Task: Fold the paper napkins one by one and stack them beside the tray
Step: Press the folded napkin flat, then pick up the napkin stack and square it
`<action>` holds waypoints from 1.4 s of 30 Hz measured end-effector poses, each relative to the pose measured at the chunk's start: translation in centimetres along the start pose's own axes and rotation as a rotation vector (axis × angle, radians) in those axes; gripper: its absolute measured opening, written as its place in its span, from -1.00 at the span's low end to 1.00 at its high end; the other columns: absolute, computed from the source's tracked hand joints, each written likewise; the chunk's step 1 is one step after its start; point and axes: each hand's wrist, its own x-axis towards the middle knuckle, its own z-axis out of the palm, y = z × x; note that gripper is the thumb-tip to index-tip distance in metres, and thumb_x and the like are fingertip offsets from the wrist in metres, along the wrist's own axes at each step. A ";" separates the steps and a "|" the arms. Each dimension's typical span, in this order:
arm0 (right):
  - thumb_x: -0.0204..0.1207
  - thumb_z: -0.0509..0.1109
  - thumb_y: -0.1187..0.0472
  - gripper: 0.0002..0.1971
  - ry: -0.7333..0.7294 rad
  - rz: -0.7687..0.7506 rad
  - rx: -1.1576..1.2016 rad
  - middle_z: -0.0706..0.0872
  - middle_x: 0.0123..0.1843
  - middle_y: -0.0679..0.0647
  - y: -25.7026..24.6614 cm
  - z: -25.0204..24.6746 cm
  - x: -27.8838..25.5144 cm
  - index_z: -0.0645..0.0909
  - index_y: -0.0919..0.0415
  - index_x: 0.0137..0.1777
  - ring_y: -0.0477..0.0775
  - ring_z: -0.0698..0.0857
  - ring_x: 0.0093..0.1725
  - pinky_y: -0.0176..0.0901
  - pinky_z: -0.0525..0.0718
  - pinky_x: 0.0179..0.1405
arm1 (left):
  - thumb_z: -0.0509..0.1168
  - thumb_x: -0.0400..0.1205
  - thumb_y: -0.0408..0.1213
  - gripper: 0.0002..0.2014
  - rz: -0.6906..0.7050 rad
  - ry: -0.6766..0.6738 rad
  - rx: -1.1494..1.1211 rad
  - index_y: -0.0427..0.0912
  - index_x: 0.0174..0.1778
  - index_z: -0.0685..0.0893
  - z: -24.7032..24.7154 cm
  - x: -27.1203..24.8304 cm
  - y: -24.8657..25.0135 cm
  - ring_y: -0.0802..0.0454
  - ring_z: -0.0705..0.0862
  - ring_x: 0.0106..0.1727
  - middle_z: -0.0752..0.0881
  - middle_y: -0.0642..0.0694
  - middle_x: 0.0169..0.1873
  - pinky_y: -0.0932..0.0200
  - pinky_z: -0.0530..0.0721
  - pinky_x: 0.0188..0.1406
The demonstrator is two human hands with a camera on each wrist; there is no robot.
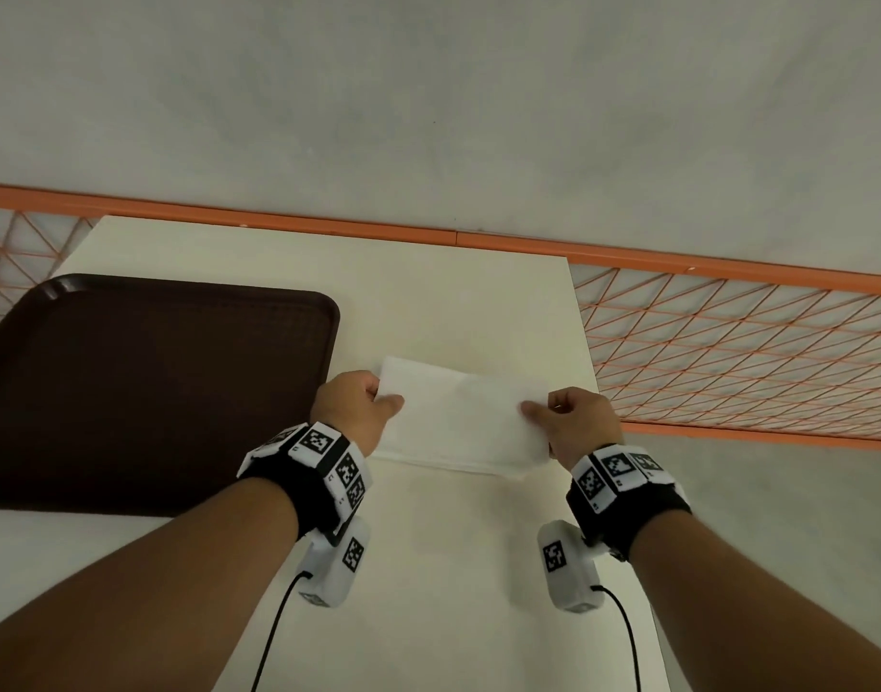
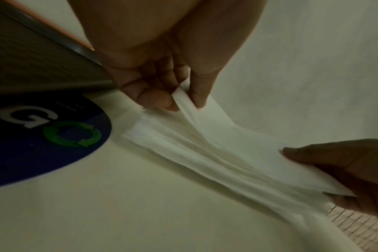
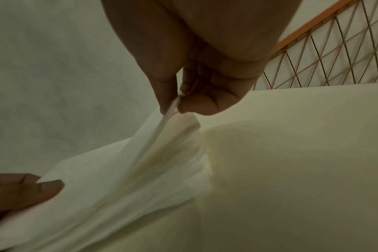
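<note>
A white paper napkin (image 1: 461, 407) is held lifted over a low stack of white napkins (image 1: 453, 459) lying on the cream table (image 1: 428, 566), just right of the dark brown tray (image 1: 144, 387). My left hand (image 1: 378, 399) pinches the napkin's left edge between thumb and fingers; the pinch shows in the left wrist view (image 2: 184, 102). My right hand (image 1: 546, 409) pinches the right edge, seen close in the right wrist view (image 3: 173, 107). The held napkin (image 2: 237, 145) (image 3: 101, 175) slopes down toward the stack beneath it. The tray holds nothing that I can see.
An orange wire-mesh fence (image 1: 728, 342) runs behind and to the right of the table, close to its right edge (image 1: 585, 372). A round dark blue sticker with a green arrow ring (image 2: 43, 138) lies on the table near my left hand. Grey floor lies beyond.
</note>
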 end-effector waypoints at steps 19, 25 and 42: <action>0.51 0.32 -0.29 -0.20 -0.071 0.015 -0.414 0.44 0.51 0.23 -1.6 1.7 -1.1 0.28 0.27 0.56 0.29 0.46 0.46 0.08 0.48 0.35 | 0.18 0.67 0.05 -0.46 -0.201 0.015 0.239 -0.34 0.36 0.39 2.9 0.3 1.4 -0.24 0.52 0.33 0.54 -0.28 0.33 -0.09 0.52 0.18; 0.44 0.41 -0.28 -0.12 -0.308 -0.518 -0.714 0.25 0.66 0.02 -5.3 2.0 -0.7 0.15 0.08 0.65 0.10 0.20 0.63 0.11 0.27 0.59 | 0.40 0.48 0.17 -0.32 -0.164 -0.054 0.215 -0.28 0.32 0.46 2.2 0.9 0.5 -0.22 0.60 0.27 0.61 -0.22 0.24 -0.12 0.62 0.19; 0.31 0.48 -0.35 -0.15 -0.594 -0.337 -0.904 0.57 0.39 0.03 -7.9 4.7 0.9 0.36 0.12 0.48 0.11 0.57 0.33 -0.02 0.54 0.24 | 0.51 0.43 0.06 -0.22 -0.104 -0.168 0.252 -0.18 0.48 0.37 1.8 1.8 0.0 -0.14 0.48 0.42 0.51 -0.12 0.38 -0.08 0.54 0.36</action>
